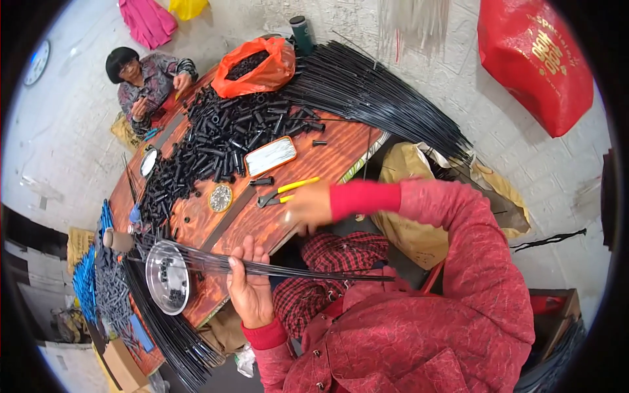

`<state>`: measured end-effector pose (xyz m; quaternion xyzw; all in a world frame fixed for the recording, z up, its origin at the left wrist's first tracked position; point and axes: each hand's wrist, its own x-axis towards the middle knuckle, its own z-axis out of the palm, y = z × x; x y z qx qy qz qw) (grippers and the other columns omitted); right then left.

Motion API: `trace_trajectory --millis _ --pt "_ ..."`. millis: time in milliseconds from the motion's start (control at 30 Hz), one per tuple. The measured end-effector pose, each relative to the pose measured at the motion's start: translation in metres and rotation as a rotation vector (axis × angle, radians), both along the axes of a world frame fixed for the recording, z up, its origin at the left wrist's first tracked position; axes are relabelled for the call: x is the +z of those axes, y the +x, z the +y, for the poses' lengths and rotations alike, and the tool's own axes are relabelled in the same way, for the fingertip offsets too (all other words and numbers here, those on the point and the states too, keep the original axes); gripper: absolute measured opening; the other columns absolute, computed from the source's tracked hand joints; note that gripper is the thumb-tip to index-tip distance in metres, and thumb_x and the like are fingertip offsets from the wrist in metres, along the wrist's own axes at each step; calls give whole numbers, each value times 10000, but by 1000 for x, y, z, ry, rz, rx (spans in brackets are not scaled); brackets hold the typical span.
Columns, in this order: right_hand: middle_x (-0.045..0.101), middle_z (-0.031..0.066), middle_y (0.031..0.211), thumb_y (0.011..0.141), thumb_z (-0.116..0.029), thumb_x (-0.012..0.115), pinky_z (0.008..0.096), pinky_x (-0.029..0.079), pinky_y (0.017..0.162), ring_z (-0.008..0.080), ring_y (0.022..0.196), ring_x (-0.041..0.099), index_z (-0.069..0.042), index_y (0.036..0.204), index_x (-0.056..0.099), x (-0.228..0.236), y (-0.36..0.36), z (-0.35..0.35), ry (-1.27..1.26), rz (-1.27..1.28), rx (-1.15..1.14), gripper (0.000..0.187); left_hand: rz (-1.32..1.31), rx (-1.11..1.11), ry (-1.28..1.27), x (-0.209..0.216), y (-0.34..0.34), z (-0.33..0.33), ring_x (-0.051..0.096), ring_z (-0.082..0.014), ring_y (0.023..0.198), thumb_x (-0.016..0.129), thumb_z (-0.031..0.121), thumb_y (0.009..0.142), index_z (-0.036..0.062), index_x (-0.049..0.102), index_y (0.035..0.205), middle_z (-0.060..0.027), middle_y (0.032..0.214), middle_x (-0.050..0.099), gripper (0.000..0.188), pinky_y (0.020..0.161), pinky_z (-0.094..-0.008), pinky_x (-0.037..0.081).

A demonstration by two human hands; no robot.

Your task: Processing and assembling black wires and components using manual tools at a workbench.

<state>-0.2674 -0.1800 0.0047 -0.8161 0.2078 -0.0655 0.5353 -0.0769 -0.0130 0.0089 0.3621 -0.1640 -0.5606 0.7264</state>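
My left hand (252,288) holds a bundle of thin black rods (308,269) under its thumb, palm up. The rods run across the palm, one end over a clear round tub (167,276) with small black parts inside, the other toward my lap. My right hand (309,204) is blurred by motion at the table's near edge. It overlaps a pair of pliers with yellow handles (298,185). The pliers look sharp, but whether my fingers grip them is hidden. A short black tube (262,181) lies just beyond the pliers.
A heap of black tubes (223,134) covers the wooden table's (219,255) middle. Nearby are a white-filled tray (270,157), a round tin of small metal pieces (221,197) and an orange bag (282,69). Long black rods (373,85) fan out behind. A co-worker (154,78) sits far left.
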Motion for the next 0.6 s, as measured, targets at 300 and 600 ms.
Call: trace_trajectory --millis 300,600 --pt "636 135 878 767 -151 579 467 514 699 345 833 644 -113 828 640 -77 -170 -173 -1077 605 -1026 95 91 -50 -32 1 -9 -3 611 -240 1005 510 209 979 28 531 1152 -162 1270 551 251 871 -362 536" --pt "679 147 823 764 -318 686 446 502 727 342 824 657 -90 818 668 -59 -189 -183 -825 540 -1117 235 71 -101 28 0 -13 -2 629 -291 993 478 235 992 8 521 1130 -200 1197 591 269 873 -407 532"
